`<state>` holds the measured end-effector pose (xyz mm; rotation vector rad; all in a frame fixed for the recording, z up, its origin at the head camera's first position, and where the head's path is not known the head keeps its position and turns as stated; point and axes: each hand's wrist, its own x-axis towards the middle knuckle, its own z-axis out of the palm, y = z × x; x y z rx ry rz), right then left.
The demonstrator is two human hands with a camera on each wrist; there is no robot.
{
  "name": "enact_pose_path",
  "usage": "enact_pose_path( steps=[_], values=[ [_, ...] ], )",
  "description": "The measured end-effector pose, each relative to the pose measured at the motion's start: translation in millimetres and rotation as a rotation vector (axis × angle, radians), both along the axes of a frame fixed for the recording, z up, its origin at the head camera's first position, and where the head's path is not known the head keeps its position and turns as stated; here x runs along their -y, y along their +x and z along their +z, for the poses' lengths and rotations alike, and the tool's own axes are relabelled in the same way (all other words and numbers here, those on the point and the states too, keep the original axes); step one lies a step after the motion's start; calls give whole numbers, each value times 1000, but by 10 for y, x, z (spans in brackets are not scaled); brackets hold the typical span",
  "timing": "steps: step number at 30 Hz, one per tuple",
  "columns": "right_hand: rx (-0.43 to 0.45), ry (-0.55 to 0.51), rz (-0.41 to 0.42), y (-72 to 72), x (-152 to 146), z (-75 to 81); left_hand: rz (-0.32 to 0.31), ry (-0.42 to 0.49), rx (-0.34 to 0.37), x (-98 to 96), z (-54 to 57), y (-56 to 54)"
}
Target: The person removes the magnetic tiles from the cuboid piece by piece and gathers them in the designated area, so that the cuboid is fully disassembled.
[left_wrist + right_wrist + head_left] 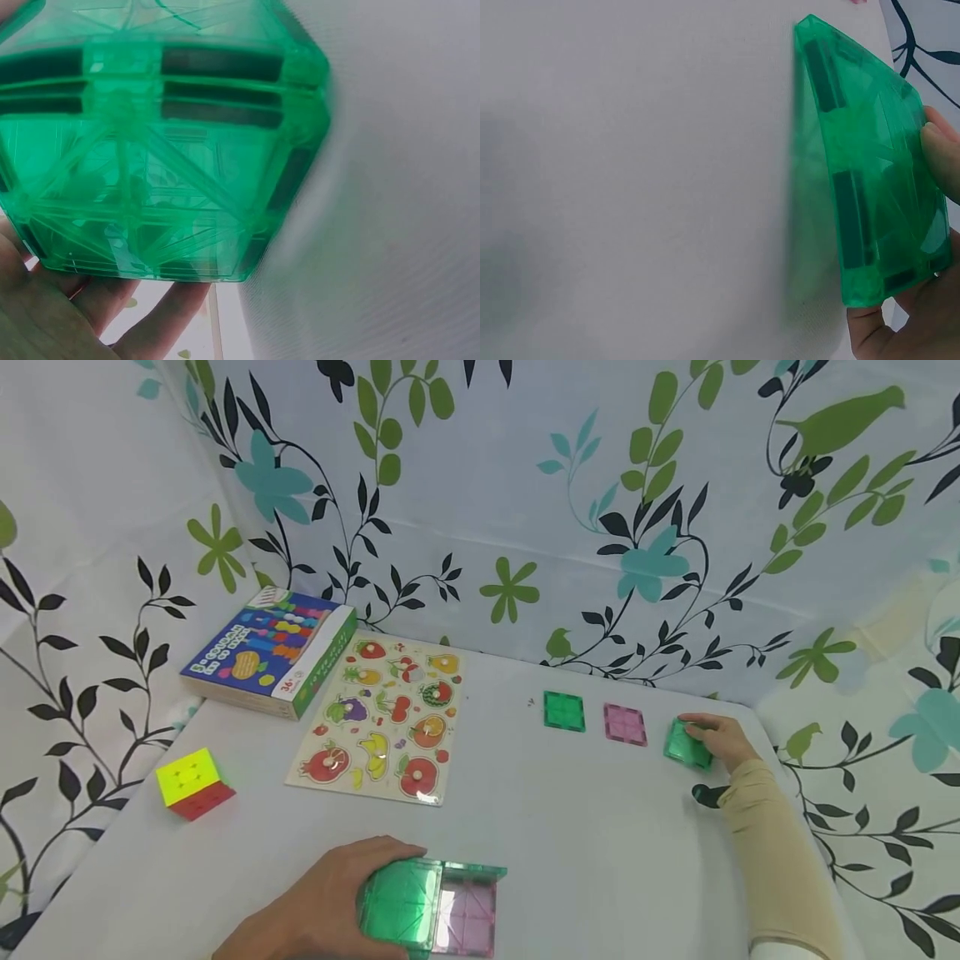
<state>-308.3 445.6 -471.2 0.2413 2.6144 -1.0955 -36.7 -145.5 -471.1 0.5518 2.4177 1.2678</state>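
Note:
My left hand (322,897) grips the left side of a small box-like build of magnetic tiles (401,902) near the table's front. Green tiles form its top and sides, and a pink tile (467,917) lies at its right part. In the left wrist view, clear green walls with dark magnet strips fill the upper left, fingers (161,322) beneath them. At the far right, my right hand (722,742) pinches a green square magnetic tile (684,747). The right wrist view shows this tile (877,172) tilted, one edge close over the white surface.
A loose green tile (564,711) and a pink tile (625,724) lie left of the right hand. A fruit puzzle board (405,693), a blue boxed set (262,639) and a yellow-and-red puzzle cube (193,781) occupy the left side. A patterned cloth (480,510) hangs behind.

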Motion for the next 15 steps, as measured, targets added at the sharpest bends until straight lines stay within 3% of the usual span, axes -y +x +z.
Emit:
enact_pose_path(
  steps=[4, 8, 15],
  values=[
    [-21, 53, 37, -41, -27, -49, 0, -4, 20, -5, 12, -1],
    [-55, 108, 75, -82, -41, -80, -10, -10, -3, 0, 35, -12],
    [23, 139, 147, -60, -14, -51, -13, -16, -27, -10, 39, -15]
  ],
)
